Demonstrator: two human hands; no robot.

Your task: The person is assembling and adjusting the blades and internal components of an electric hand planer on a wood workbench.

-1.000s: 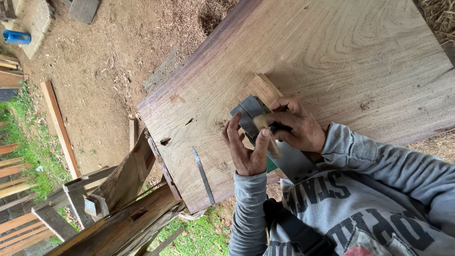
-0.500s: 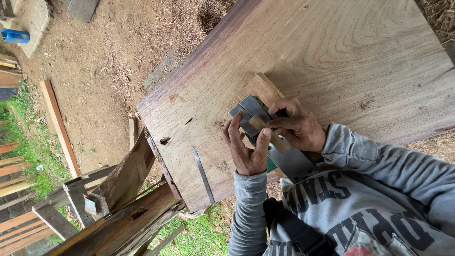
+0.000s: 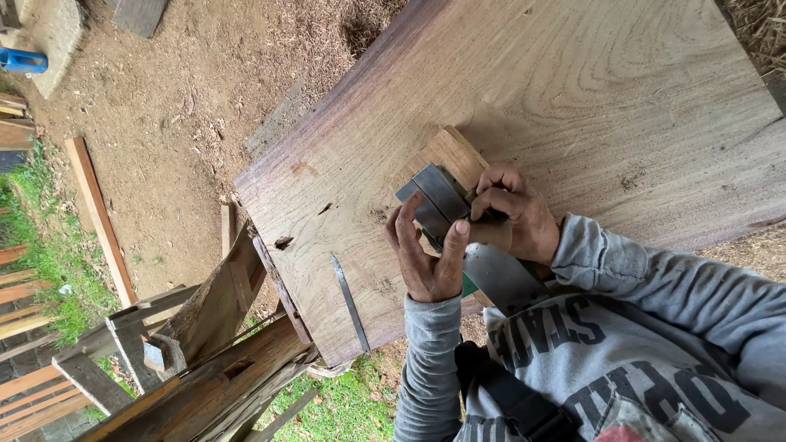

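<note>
A wide wooden slab [image 3: 573, 98] lies in front of me. On it sits a wooden hand plane body [image 3: 449, 152] with a grey metal blade [image 3: 438, 196] across it. My left hand [image 3: 426, 254] presses its fingers against the blade's near side, thumb up along it. My right hand [image 3: 512, 217] curls over the blade and the plane from the right. A longer flat metal piece [image 3: 499, 277] runs back from the hands toward my chest.
A thin metal blade [image 3: 350, 301] lies loose near the slab's near edge. Rough timber supports and scrap boards [image 3: 205, 352] stand below the slab. A long plank [image 3: 100, 219] lies on the dirt ground. Grass [image 3: 49, 254] grows at the left.
Both hands stay on the plane and blade; fingers shifted only slightly. The view barely moved.
</note>
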